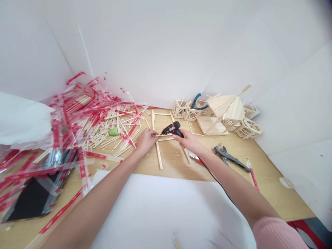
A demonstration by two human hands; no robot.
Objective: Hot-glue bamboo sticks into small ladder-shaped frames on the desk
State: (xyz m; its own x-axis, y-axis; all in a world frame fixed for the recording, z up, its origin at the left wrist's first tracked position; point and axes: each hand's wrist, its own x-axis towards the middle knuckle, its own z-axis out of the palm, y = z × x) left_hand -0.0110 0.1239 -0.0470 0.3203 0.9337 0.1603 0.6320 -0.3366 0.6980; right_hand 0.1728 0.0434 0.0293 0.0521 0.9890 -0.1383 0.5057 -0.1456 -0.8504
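A black hot glue gun (171, 128) is in my right hand (187, 139), its fingers wrapped round the handle. The nozzle points left, close to the fingertips of my left hand (146, 141). Those fingertips are pinched on a thin wooden stick (166, 135) that runs crosswise under the gun. Beneath both hands lies a flat ladder-like frame of chopsticks (159, 155), with long side sticks and crosspieces. Part of its right side is hidden by my right hand. A black cord (211, 173) trails below my right forearm.
Red-and-clear wrappers (64, 117) and loose sticks (103, 136) are heaped at left, above a dark phone-like slab (32, 197). Wooden stick structures (225, 107) and blue-handled pliers (196, 101) stand at back right. Grey cutters (232, 158) and a red-handled knife (194, 156) lie nearer.
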